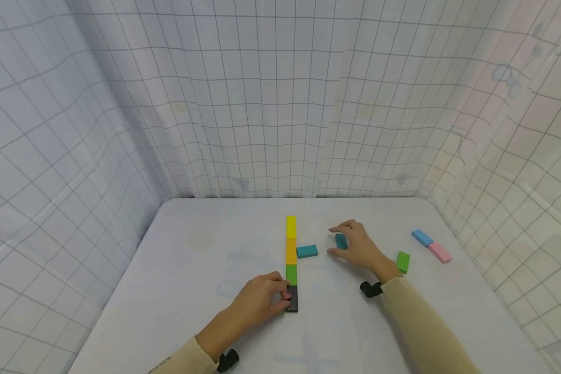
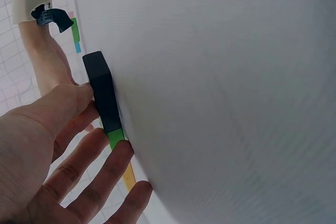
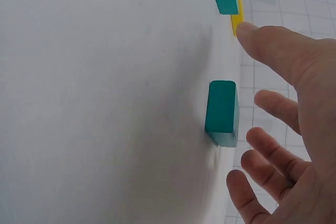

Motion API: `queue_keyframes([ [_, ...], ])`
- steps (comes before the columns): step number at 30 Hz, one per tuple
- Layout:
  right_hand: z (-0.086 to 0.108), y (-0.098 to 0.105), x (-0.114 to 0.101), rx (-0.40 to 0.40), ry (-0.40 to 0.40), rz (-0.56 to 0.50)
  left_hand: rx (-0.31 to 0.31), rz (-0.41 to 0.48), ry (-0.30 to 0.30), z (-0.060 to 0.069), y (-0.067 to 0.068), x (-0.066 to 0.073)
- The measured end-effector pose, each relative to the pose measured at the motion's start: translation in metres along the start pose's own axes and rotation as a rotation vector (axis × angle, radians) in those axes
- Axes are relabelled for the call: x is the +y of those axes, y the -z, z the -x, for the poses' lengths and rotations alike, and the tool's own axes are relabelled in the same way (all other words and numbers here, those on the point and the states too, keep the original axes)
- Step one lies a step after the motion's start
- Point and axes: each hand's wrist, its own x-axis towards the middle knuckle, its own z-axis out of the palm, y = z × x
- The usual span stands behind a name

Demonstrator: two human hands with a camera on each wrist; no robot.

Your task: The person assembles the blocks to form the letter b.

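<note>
A yellow block, an orange block, a green block and a black block form a straight line on the white table. My left hand is at the near end, thumb and fingertips touching the left side of the black block; its other fingers spread out in the left wrist view. One teal block lies crosswise at the right of the orange one. Over a second teal block is my right hand, thumb and fingers apart, not gripping that block.
Farther right on the table lies a loose green block. Beyond it, a blue block and a pink block lie end to end near the right edge. Grid-patterned white curtains enclose the back and sides.
</note>
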Motion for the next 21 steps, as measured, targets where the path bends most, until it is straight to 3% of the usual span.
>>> queue_keyframes([
  [11,0.0056,0.007,0.0057,-0.039,-0.12,-0.017,-0.01,0.009,0.012,-0.0011,0.0007,-0.0001],
  [21,0.0058,0.0048,0.01,-0.027,-0.11,-0.052,-0.014,-0.008,0.017,-0.0011,0.0014,0.0013],
])
